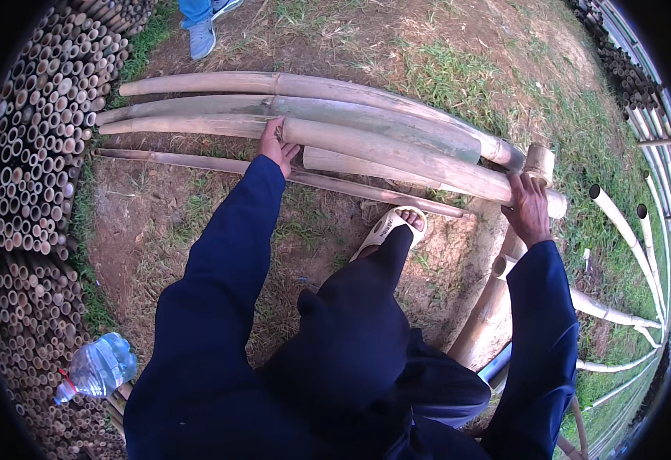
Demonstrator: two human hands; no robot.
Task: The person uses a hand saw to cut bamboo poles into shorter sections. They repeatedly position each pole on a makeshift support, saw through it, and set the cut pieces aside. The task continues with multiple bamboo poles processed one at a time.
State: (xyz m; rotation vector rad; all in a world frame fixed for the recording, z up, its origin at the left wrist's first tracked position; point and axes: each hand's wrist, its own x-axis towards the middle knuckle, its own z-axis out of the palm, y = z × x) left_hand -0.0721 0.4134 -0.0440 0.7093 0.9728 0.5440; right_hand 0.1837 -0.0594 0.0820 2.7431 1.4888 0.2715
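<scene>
A short, thick bamboo pole (397,153) lies crosswise in front of me, and both my hands have hold of it. My left hand (278,147) is closed round its left end, thumb toward me. Near the right end, my right hand (529,205) grips from above with the fingers bent over it. Just beyond lie a greenish bamboo pole (397,121) and a paler bamboo pole (220,82), side by side. Beneath the held pole another bamboo piece (366,165) partly shows. A short upright bamboo section (539,162) is right beside my right hand.
A thin bamboo strip (197,162) lies on the ground nearer me, by my sandalled foot (389,230). Stacked bamboo (36,146) lines the left side, with a plastic bottle (105,368) before it. Another person's shoe (201,38) stands at the far left. Slanting bamboo poles (619,222) are at the right.
</scene>
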